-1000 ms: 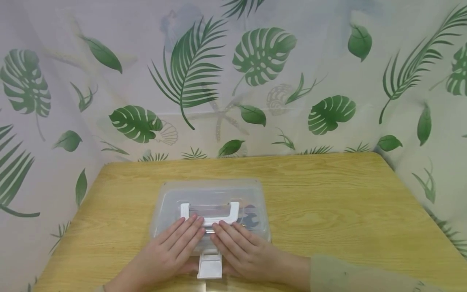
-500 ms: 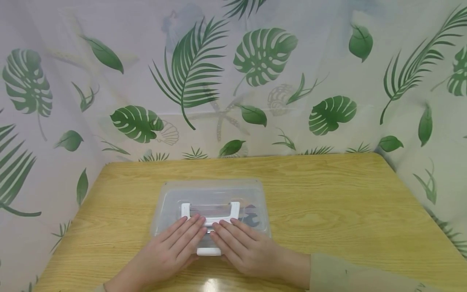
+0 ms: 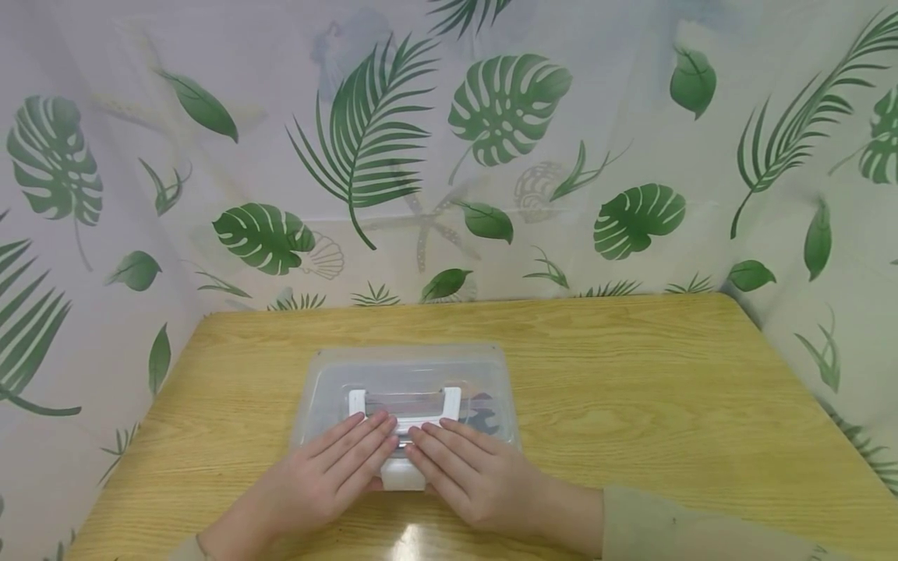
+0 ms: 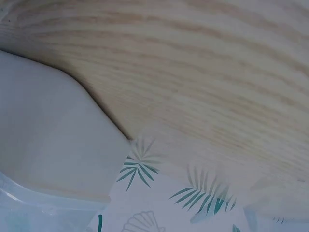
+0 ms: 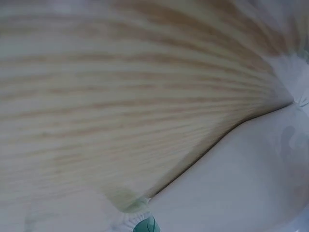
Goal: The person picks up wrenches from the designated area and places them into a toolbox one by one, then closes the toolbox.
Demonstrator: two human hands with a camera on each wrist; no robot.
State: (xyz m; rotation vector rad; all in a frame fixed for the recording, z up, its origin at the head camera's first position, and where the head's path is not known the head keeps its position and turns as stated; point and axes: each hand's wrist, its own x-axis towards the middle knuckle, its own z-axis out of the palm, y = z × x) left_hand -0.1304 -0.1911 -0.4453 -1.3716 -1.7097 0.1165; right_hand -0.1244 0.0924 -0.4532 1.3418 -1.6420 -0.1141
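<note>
- Both hands are down flat on the clear plastic box (image 3: 407,397), which sits on the near-centre of the wooden tabletop (image 3: 631,389), closer to the person than to the curtain.
- The left hand (image 3: 330,475) lies with straight fingers on the near edge of the lid, fingertips reaching the white handle (image 3: 404,405), which lies folded flat on top.
- The right hand (image 3: 470,475) mirrors it just beside, fingers straight and together, gripping nothing; only a narrow gap separates the two sets of fingertips.
- Between and just under the hands sits the white front latch (image 3: 402,475), flush against the box's near wall, its lower part hidden by the thumbs' side of the hands.
- My read is that the step in hand is seating the lid and latch. To do it well, press evenly with both palms so the lid doesn't rock, and keep the box from sliding away on the smooth wood.
- The thumbs are out of sight, so whether they push on the latch can't be told.
- Dark items show dimly through the lid at right, too blurred to name.
- The leaf-print curtain (image 3: 505,109) hangs all around the back and sides.
</note>
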